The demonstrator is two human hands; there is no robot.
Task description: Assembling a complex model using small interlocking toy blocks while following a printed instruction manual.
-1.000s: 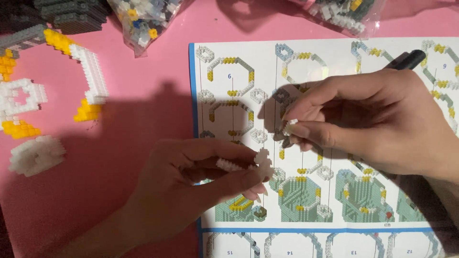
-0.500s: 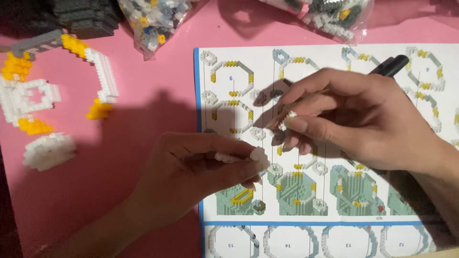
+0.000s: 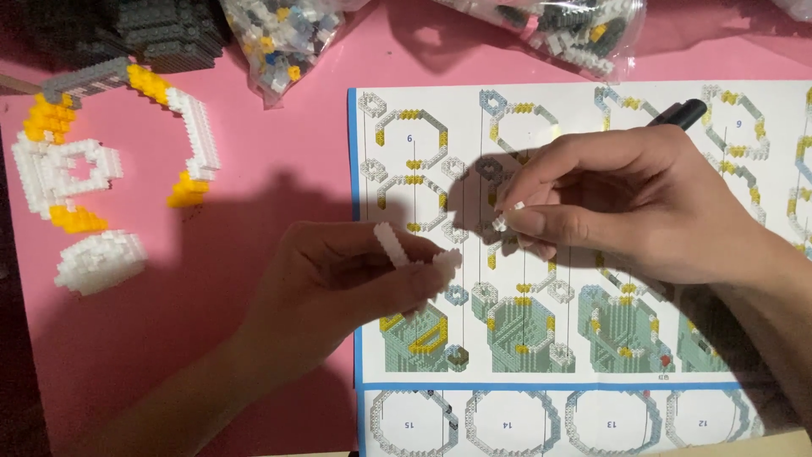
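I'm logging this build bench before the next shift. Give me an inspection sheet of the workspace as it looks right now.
Surface: pink table, partly shadowed.
Job's things: white brick strip pinched in left hand; tiny white piece at right hand fingertips; instruction sheet lies flat under both hands.
Clutter: white-and-yellow brick assembly at left; two clear bags of bricks along the top; dark block stack top left; black pen on the sheet.
Hands: both closed on small white parts, held apart above the sheet.
Cables: nothing seen.
Surroundings: nothing seen beyond the table.
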